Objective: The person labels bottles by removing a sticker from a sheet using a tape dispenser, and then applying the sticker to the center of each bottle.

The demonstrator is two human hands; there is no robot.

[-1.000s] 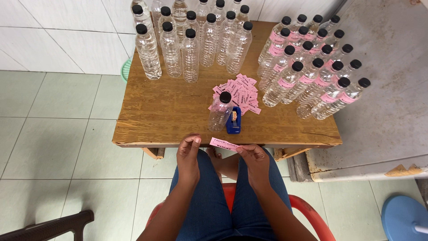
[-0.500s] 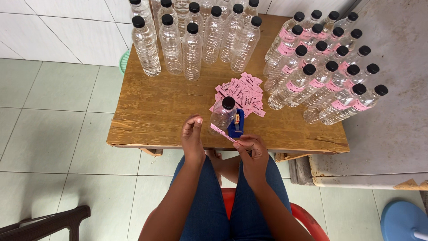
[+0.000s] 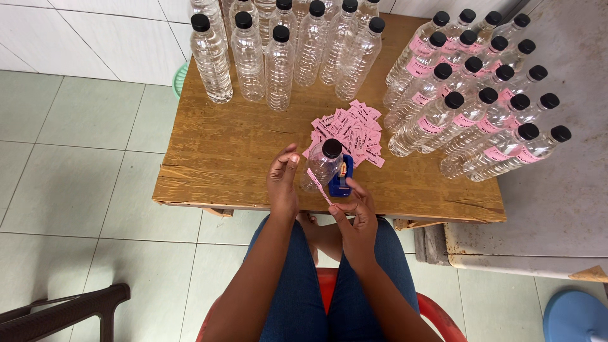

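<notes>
On the worn wooden table, a clear plastic bottle with a black cap stands just before the scattered pink paper labels. The left hand, fingers loosely open, touches the bottle's side. The right hand pinches a pink label strip against the bottle, beside a blue tape dispenser.

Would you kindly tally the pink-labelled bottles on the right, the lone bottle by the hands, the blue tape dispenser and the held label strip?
Pink-labelled bottles: 18
Lone bottle: 1
Blue tape dispenser: 1
Held label strip: 1
Total: 21
</notes>
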